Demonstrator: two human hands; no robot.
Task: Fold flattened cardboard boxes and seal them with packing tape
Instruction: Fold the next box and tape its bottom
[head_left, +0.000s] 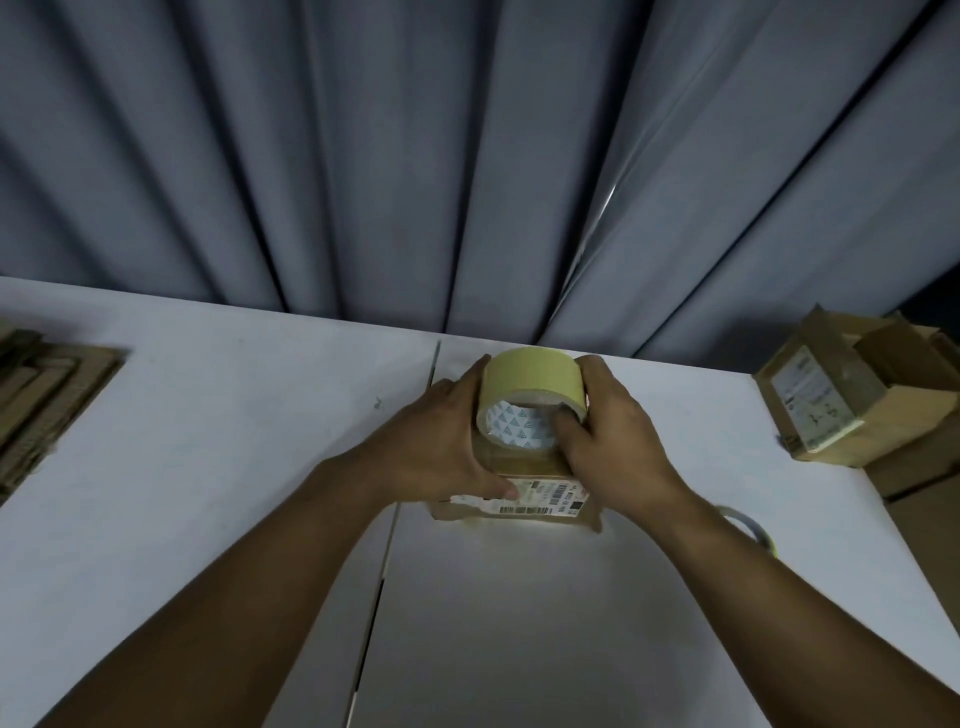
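The cardboard box (514, 460) sits at frame center on the white table (234, 415), with a shipping label (550, 496) on its near top edge. The tape roll (524, 384) stands on edge on the far part of the box top, its open core facing the camera. The left hand (441, 441) lies against the left side of the roll with its visible finger extended, and its thumb is pressed flat on the label. The right hand (613, 431) grips the right side of the roll, its thumb hooked into the core. A stack of flattened cardboard (41, 395) lies at the left edge. Folded boxes (841, 395) stand at the right edge. A second tape roll (748, 525) lies just beside the right forearm. A gray curtain (363, 156) fills the upper frame.
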